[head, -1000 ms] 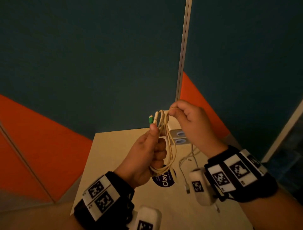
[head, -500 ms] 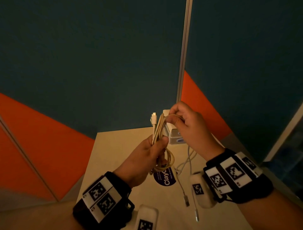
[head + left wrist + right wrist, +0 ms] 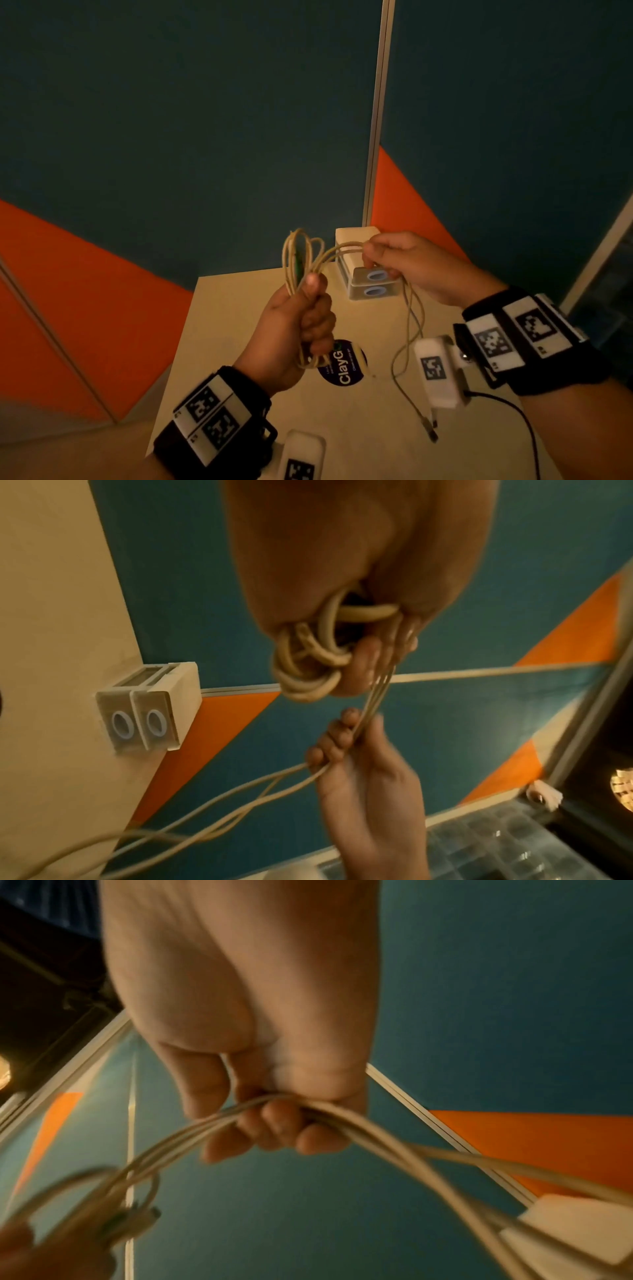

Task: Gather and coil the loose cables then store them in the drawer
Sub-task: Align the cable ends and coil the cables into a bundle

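Mid-coil: left hand (image 3: 298, 329) fisted round cable (image 3: 301, 260) loops above table (image 3: 246, 342); right hand (image 3: 407, 263) pinching the strands. Tails (image 3: 407, 346) still dangling to the table. Left: finish winding, stow in drawer (image 3: 371, 284), probably.

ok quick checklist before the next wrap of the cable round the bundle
1. Left hand grips the cable coil: ok.
2. Right hand pinches the free strands: ok.
3. Strands run taut between the hands: ok.
4. Loose tail fully gathered: not ok, its connectors lie on the table.
5. Drawer unit open: not ok, both fronts shut.
6. Tail free of snags: cannot tell.
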Demonstrator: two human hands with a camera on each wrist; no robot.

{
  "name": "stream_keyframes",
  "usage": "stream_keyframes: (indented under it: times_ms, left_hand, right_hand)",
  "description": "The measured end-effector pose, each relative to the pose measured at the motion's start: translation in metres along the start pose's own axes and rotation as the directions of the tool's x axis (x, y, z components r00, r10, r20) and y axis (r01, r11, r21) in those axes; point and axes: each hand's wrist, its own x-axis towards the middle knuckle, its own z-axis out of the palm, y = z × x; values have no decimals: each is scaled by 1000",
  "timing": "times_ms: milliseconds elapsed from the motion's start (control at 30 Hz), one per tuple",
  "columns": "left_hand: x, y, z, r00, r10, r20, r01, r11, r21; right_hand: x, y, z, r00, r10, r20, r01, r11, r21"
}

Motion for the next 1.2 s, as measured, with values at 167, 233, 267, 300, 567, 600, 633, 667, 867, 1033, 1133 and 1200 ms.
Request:
stream_keyframes:
  times_ms: [167, 233, 267, 300, 567, 600, 633, 667, 867, 1033, 1133, 1200]
  left_hand:
    - [5, 5, -3, 997, 67, -36, -64, 994, 93]
    - [6, 3, 1, 995, 68, -73, -52, 978, 202]
    - [6, 1, 3, 994, 65, -91, -38, 962, 269]
    - [7, -1, 4, 992, 62, -108, -23, 944, 328]
    - [7, 0, 4, 998, 40, -50, -14, 897, 441]
    - [7, 1, 2, 998, 32, -49, -8, 902, 431]
    - [6, 1, 2, 999, 23, -47, -2, 915, 403]
    - [6, 2, 2, 999, 16, -44, 1, 931, 364]
    - [8, -6, -2, 1000, 21, 8, -23, 955, 295]
    - [10, -7, -1, 998, 12, 66, -35, 930, 365]
    - [11, -8, -1, 997, -21, 74, -13, 905, 425]
    - [12, -7, -2, 998, -39, 57, 12, 912, 411]
  right_hand:
    - [-11, -1, 7, 999, -43, 24, 23, 842, 539]
    - [-11, -6, 20, 1000, 6, -28, 15, 741, 672]
    - [-11, -7, 26, 999, 32, -28, -1, 677, 736]
    - [-11, -9, 31, 998, 57, -15, -22, 607, 794]
    - [-12, -21, 50, 986, 141, -88, -3, 544, 839]
    - [-12, -21, 50, 984, 135, -117, 10, 613, 790]
    - [-12, -21, 50, 979, 120, -164, 33, 699, 714]
    - [-12, -21, 50, 973, 94, -212, 62, 778, 626]
    - [-8, -20, 52, 959, -31, -283, 146, 906, 397]
    - [-6, -16, 56, 943, -134, -304, 167, 982, 83]
    - [-4, -13, 58, 963, -133, -236, 129, 991, -32]
    - [-7, -13, 55, 987, -76, -145, 97, 984, 150]
